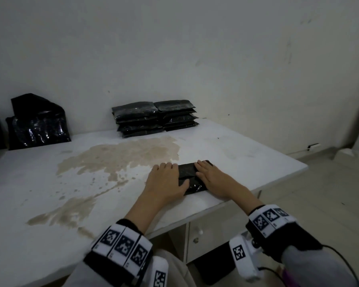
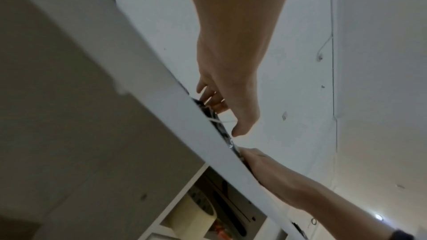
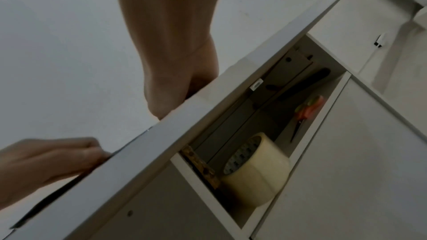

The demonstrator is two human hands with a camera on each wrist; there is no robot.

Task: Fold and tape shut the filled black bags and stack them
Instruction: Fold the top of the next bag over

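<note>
While flat across a white table [image 1: 50, 183] with a brown stain [image 1: 116, 158]: two stacks of taped black bags [image 1: 153, 117] at the table's far edge by the wall. Near its front edge, one folded black bag [image 1: 190, 177], pressed under left hand [image 1: 164, 181] and right hand [image 1: 214, 179], fingers straight, nothing gripped. Below the tabletop, tape roll [image 3: 256, 169] in an open drawer.

Dim, flat, greyish light throughout; no hard shadows. Small glints of glare on stacked black bags [image 1: 153, 116] and loose bag [image 1: 39, 125]. Wide-angle bending at head-view edges. Both wrist views soft, noisy, motion-smeared; bright spot at lower right of left wrist view.
</note>
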